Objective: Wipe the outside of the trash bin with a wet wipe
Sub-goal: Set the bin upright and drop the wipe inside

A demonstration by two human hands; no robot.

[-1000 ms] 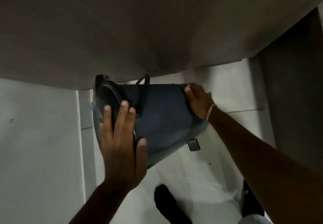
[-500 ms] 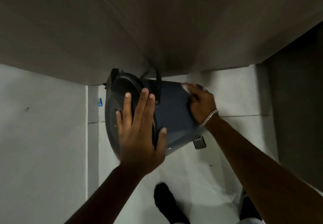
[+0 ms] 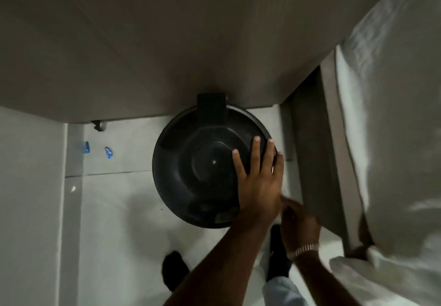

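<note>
The dark round trash bin (image 3: 191, 169) stands upright on the pale floor, and I look straight down on its closed lid; its hinge block touches the panel behind it. My left hand (image 3: 259, 181) lies flat on the right side of the lid with its fingers spread and holds nothing. My right hand (image 3: 298, 224), with a bracelet on the wrist, is blurred and curled low against the bin's near right side, partly under my left wrist. No wet wipe shows in it; whatever it holds is hidden.
A grey-brown panel (image 3: 167, 43) rises behind the bin. White cloth (image 3: 393, 138) hangs at the right beside a dark upright board (image 3: 315, 150). Two small blue scraps (image 3: 108, 152) lie on the floor at left. My black shoes (image 3: 174, 270) stand below the bin.
The bin has gone from tilted on its side to upright. My left hand stays on the lid. My right hand has slid from the bin's far side to its near right side.
</note>
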